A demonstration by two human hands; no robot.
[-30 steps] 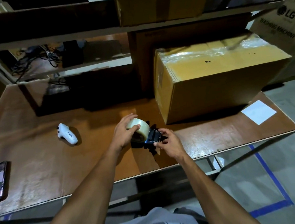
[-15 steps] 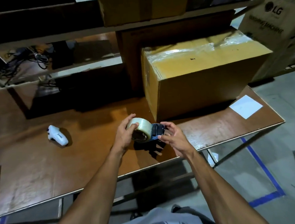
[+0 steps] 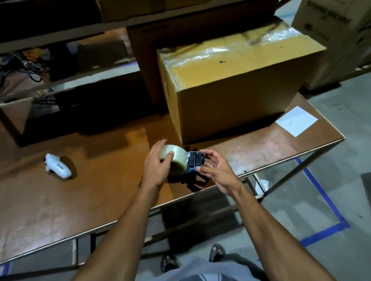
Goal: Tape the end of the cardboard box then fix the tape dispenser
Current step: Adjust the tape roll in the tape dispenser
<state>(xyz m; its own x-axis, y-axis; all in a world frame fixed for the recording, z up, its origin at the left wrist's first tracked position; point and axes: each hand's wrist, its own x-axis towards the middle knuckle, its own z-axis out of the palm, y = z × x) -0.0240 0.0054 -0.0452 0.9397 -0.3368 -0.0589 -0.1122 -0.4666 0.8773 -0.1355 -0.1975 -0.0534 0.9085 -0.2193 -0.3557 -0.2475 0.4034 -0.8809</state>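
1. The tape dispenser (image 3: pixel 187 162) sat just above the worktop (image 3: pixel 95 193), near its front edge and just in front of the cardboard box (image 3: pixel 239 95), held between both hands.
2. The left hand (image 3: pixel 157 167) was wrapped over the clear tape roll (image 3: pixel 173 158), thumb pressed on the roll's face and fingers curled over its far side, so it gripped the roll end of the dispenser.
3. The right hand (image 3: pixel 216 171) pinched the dispenser's dark blue front end, thumb below and fingertips on top; whether it held loose tape there could not be told.
4. The cardboard box stood at the worktop's back right part, its top glossy with clear tape along the far edge.
5. Compared with half a second earlier, the grip of both hands was much the same, and the dispenser remained between them close to the front edge; the box, the white handheld device (image 3: pixel 58 166) and the white paper sheet (image 3: pixel 296 120) lay as before.
6. Both forearms reached forward from the bottom of the view and converged on the dispenser, the left wrist bent inward, the right wrist angled up to the left.
7. The white handheld device lay well apart to the left; the paper sheet lay near the right edge.
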